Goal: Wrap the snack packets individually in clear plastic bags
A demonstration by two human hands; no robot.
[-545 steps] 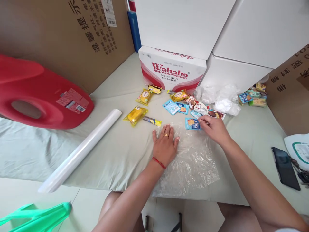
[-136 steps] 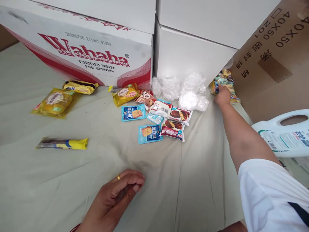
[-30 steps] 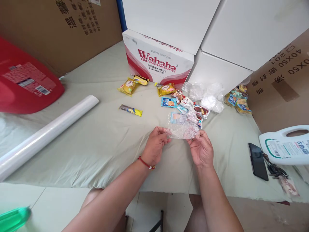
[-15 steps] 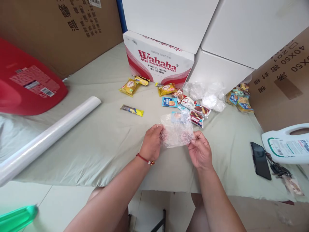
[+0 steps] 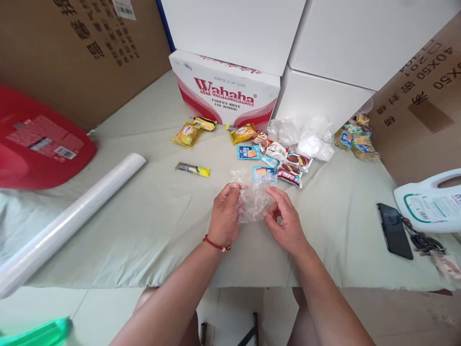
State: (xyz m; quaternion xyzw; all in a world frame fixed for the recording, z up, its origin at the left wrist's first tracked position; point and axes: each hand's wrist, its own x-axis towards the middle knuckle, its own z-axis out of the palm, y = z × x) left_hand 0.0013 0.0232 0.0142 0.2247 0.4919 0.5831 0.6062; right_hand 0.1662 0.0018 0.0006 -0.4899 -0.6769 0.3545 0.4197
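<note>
My left hand (image 5: 226,216), wearing a red cord bracelet, is closed on the left side of a clear, crinkled plastic bag (image 5: 251,204). At the bag's right edge is my right hand (image 5: 287,222), its thumb and forefinger apart and the other fingers curled; whether it touches the plastic I cannot tell. Just beyond the bag lies a blue snack packet (image 5: 265,174), partly seen through the film. Brown-and-white snack packets (image 5: 290,174) and another blue packet (image 5: 248,152) lie close behind. A thin yellow-and-grey snack stick (image 5: 193,169) rests left of my hands.
Yellow snack packets (image 5: 187,134) lie before a Wahaba-style water carton (image 5: 225,91). Crumpled clear bags (image 5: 313,139) sit at the back right. A plastic film roll (image 5: 75,218) and red jug (image 5: 43,139) are left; a phone (image 5: 394,230) and white detergent bottle (image 5: 430,202) are right.
My right hand has loosened its pinch on the bag's right side and its fingers have parted. The bag has become narrower and more bunched. The view has shifted slightly.
</note>
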